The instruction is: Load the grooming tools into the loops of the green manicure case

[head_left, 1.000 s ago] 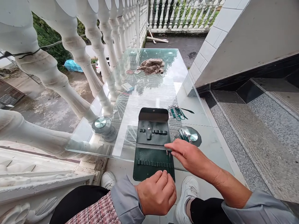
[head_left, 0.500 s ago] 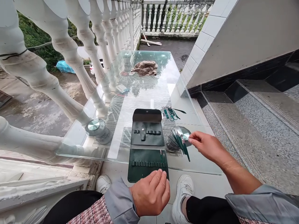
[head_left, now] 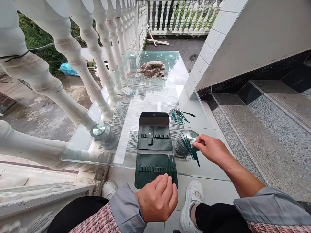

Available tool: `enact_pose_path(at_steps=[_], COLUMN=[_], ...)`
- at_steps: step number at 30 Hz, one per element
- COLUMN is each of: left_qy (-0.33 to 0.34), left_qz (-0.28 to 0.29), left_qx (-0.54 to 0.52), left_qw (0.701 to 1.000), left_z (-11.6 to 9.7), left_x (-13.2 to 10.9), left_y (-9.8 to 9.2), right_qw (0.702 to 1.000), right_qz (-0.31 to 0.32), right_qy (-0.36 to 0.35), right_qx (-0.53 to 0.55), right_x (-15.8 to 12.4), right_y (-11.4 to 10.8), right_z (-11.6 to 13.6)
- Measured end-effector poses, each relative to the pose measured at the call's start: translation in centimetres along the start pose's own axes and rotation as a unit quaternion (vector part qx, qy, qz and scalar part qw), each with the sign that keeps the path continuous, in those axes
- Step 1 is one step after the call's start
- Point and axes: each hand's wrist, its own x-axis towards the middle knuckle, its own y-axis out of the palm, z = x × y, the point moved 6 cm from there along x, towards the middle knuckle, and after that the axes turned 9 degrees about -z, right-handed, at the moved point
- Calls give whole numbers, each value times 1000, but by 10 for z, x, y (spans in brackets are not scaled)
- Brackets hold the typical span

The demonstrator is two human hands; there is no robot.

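Observation:
A dark green tool case [head_left: 155,147] lies unfolded on the glass table [head_left: 155,94], its lower flap hanging over the near edge. Two small tools [head_left: 170,160] stand in its lower row of loops. My left hand [head_left: 157,199] has curled fingers pressing the case's bottom right corner. My right hand [head_left: 211,149] pinches at a loose pile of thin green tools [head_left: 190,147] lying to the right of the case.
More green tools and small scissors [head_left: 179,116] lie beyond the pile. A crumpled cloth [head_left: 152,69] sits at the far end of the table. White balusters [head_left: 73,55] line the left side, tiled steps [head_left: 255,123] the right. My white shoes [head_left: 193,197] show below.
My right hand left the case's lower pocket, moved right to the loose tool pile and closed its fingertips there. My left hand stayed on the case's corner.

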Motion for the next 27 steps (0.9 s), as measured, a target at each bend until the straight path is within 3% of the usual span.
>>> enact_pose_path(at_steps=[9, 16, 23, 27], left_qy=[-1, -8, -8, -17], left_qz=[-2, -16, -16, 12], left_qx=[-8, -16, -18, -26], left_qw=[1000, 1000, 1000, 999], left_z=[2, 1, 1, 7], left_x=[3, 3, 2, 4], left_y=[0, -1, -5, -4], right_qw=[1000, 995, 991, 985], right_qz=[-3, -72, -133, -172], right_qy=[-12, -64, -13, 2], right_qx=[8, -19, 8, -24], right_x=[3, 7, 18, 17], right_y=[1, -2, -6, -7], right_z=[-1, 1, -18, -28])
